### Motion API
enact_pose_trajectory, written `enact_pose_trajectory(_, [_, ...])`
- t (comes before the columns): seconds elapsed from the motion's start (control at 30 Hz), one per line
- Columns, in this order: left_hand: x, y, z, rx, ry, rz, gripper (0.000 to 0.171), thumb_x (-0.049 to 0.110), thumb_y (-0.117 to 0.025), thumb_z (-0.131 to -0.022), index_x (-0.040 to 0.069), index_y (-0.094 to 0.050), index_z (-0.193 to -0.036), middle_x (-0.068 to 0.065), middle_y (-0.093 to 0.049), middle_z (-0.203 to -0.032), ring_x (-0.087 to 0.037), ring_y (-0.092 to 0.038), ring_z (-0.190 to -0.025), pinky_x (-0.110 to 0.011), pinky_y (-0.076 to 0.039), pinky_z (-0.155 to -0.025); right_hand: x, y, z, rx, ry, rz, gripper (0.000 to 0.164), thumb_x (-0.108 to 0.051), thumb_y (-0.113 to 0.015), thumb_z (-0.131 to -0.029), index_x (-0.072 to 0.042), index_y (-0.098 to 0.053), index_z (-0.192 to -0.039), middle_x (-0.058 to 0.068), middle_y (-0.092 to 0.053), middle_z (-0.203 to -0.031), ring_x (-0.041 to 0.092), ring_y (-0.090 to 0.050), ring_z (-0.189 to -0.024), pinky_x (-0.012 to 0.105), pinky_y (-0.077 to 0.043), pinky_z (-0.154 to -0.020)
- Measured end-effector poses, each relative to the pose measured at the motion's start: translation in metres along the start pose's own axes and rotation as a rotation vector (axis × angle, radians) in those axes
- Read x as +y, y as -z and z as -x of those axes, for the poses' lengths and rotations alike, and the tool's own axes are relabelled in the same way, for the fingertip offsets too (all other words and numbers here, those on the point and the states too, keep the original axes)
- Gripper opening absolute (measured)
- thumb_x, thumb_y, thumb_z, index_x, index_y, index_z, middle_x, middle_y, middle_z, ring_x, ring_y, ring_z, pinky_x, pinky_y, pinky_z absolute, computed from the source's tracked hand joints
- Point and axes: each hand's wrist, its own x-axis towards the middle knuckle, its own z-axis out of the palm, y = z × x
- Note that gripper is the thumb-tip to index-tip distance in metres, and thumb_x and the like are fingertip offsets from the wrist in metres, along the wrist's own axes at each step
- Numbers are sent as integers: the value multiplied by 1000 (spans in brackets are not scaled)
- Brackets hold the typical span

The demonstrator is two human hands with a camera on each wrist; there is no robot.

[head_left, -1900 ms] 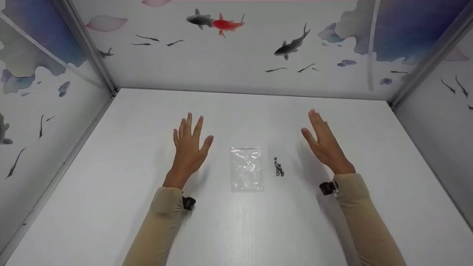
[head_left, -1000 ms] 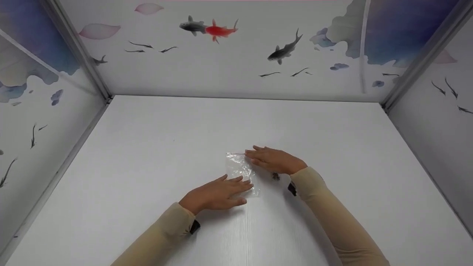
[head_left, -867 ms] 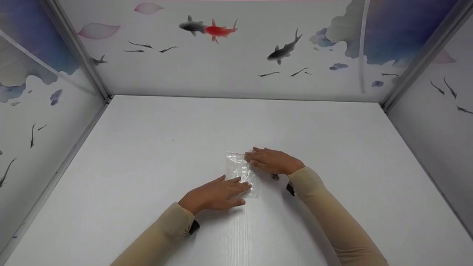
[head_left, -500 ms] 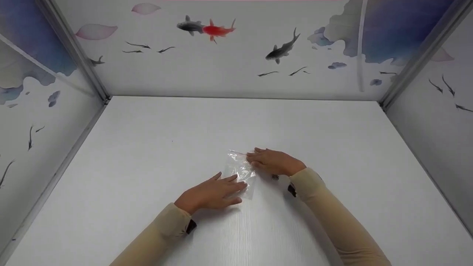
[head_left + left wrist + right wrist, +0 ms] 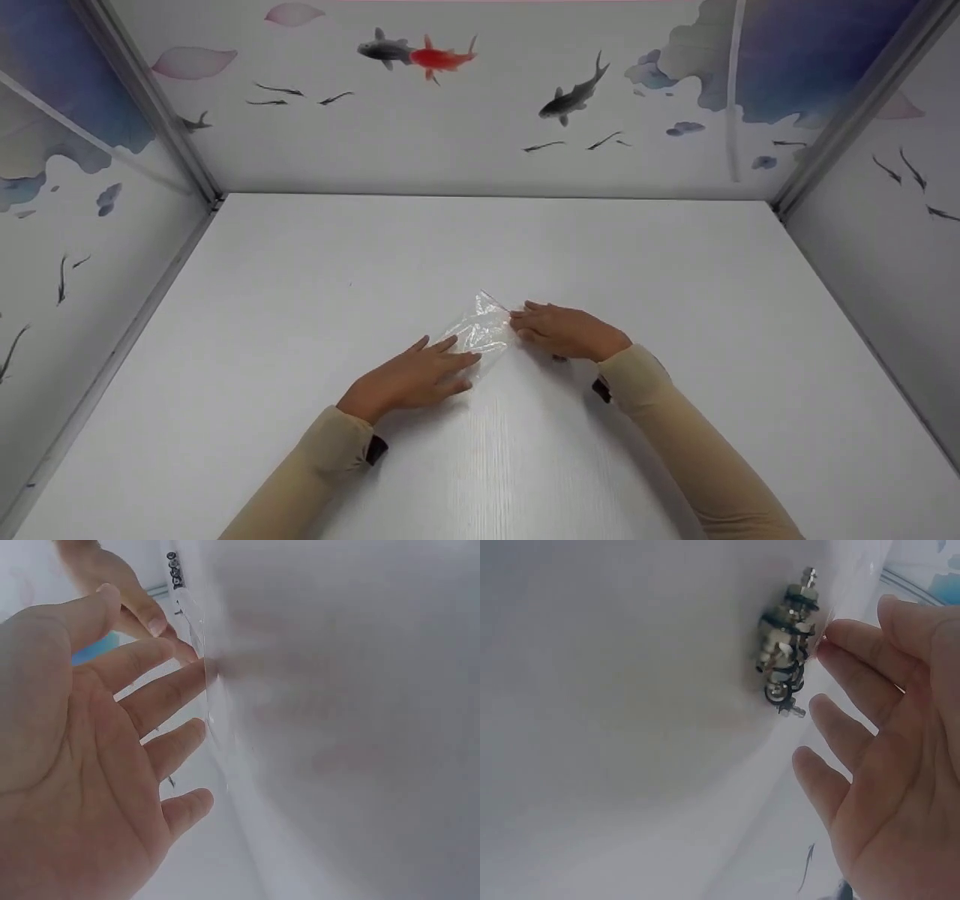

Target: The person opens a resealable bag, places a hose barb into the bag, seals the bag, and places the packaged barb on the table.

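Observation:
A clear zip-lock bag [image 5: 484, 324] lies turned at a slant on the white table in the head view, its zip edge towards the far right. My left hand [image 5: 412, 377] reaches over its near left part, fingers spread and straight. In the left wrist view the middle fingertip [image 5: 210, 669] meets the plastic. From the other side, my right hand [image 5: 571, 331] touches the zip edge with extended fingertips. Small metal pieces with dark rings [image 5: 786, 641] lie in a heap just past those fingertips in the right wrist view; my right hand mostly hides them in the head view.
The white tabletop [image 5: 300, 255] spreads around both hands. Behind it stands a wall panel [image 5: 450, 150] printed with fish and leaves, and similar panels close off the left and right sides. Both sleeves carry a small black wrist camera [image 5: 377, 450].
Both hands came inward from apart and went onto the bag. The bag has since turned clockwise, its near end swinging left as my left hand drew back left and slightly away. The right hand barely moved lately.

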Motion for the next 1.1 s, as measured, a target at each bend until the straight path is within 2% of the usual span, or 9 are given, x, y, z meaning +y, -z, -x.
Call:
enact_pose_trajectory(0.3, [-15,3,-1,34,59,47,52,42,-43,-101,25,-36,-149,5,-39,-153,-22,-18,-149,-47,-9,-119,-6,-7,7,41,58,17,48,-35,-37,-104,-13,-41,-147,4,-37,-153,21,-26,-146,41,-21,-117])
enact_pose_trajectory(0.63, [-30,9,-4,77,59,99,46,32,-47,-101,15,-47,-143,-2,-41,-151,-29,-19,-148,-50,-12,-118,-17,-12,16,38,84,37,50,-36,-36,-105,-11,-39,-147,6,-34,-155,23,-26,-146,42,-22,-117])
enact_pose_trajectory(0.77, [-34,11,-5,102,98,103,43,32,-48,-101,14,-51,-140,-1,-42,-151,-28,-18,-148,-51,-13,-118,-23,-14,19,46,115,35,50,-36,-36,-104,-10,-38,-148,6,-34,-155,23,-26,-146,43,-23,-117])
enact_pose_trajectory(0.97, [-34,11,-6,138,169,83,40,31,-49,-100,13,-56,-135,-1,-45,-148,-28,-20,-147,-51,-13,-118,-30,-16,22,49,152,46,51,-36,-37,-104,-9,-37,-148,8,-34,-155,26,-26,-145,46,-24,-115])
enact_pose_trajectory(1.1, [-28,10,-12,201,185,37,37,30,-51,-99,8,-63,-126,-6,-54,-141,-30,-30,-144,-52,-19,-116,-31,-16,22,59,167,35,49,-35,-40,-104,-9,-42,-146,9,-39,-152,27,-29,-144,48,-27,-114])
